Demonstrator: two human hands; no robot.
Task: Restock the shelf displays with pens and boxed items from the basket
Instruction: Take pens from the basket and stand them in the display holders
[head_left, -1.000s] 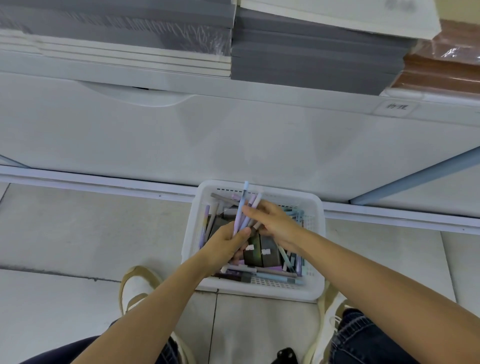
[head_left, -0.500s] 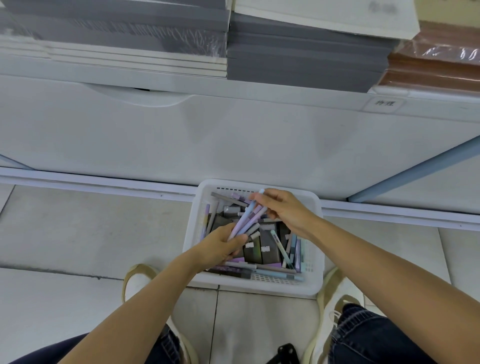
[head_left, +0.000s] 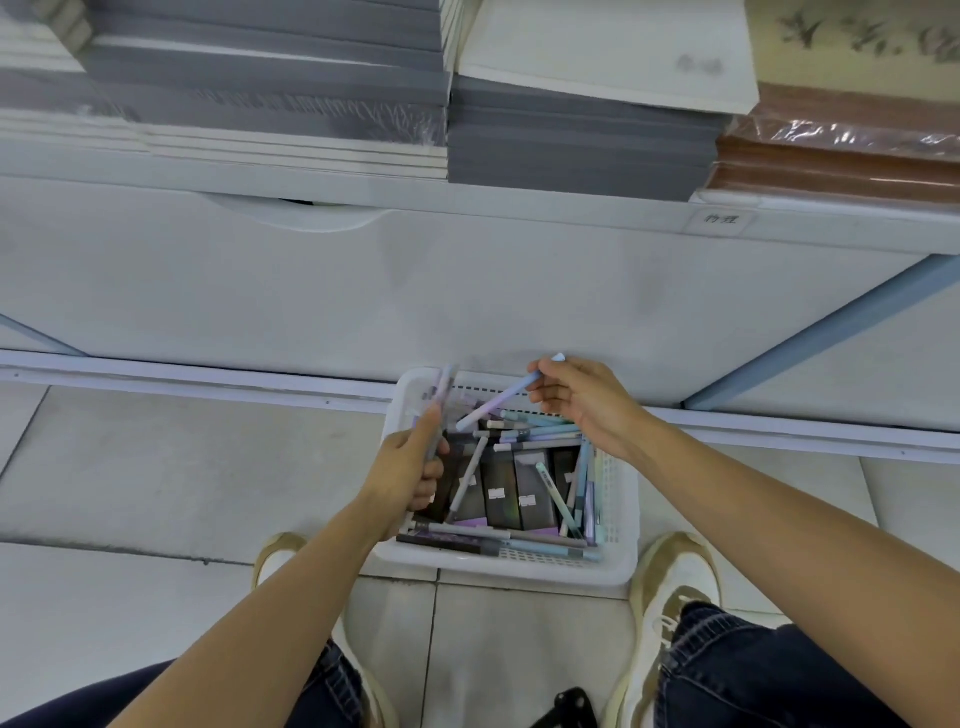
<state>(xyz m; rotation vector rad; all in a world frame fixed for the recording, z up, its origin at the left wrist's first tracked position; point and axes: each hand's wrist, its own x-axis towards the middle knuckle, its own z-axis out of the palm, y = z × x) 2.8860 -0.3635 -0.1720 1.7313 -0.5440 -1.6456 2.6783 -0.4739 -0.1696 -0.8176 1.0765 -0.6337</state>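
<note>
1. While your right hand (head_left: 582, 402) pinched one lilac-to-blue pen (head_left: 496, 402) by its upper end over the basket's 1 o'clock corner, your left hand (head_left: 410, 473) gripped a bundle of pens (head_left: 441, 395) at the 10 o'clock corner. Blur hid how many it held.
2. You held that pen only near its tip, with the long barrel slanting down toward 8 o'clock. I judged that a quick swing across could make it swivel in the pinch or slip back into the heap.
3. Your bundle of pens was made of smooth, round barrels. As I read it, feeding another in with a loosened fist could let them slide past each other, fan out or fall to the floor.
4. The loose pens (head_left: 540, 431) were slim and matte, in grey, lilac and pale blue, and lay crossed from the basket's 12 to 3 o'clock. The boxed items (head_left: 524, 488) were dark, glossy rectangles with small white labels, packed side by side at its centre.
5. The basket (head_left: 498, 570) was white plastic with rounded corners and perforated walls. It sat low in the view at 6 o'clock, on pale floor tiles (head_left: 182, 467) between your shoes (head_left: 675, 577).
6. At 12 o'clock, the shelf (head_left: 467, 291) showed a smooth white front under flat grey stacks (head_left: 571, 145). A film-wrapped brown pack (head_left: 841, 156) lay at 2 o'clock.
</note>
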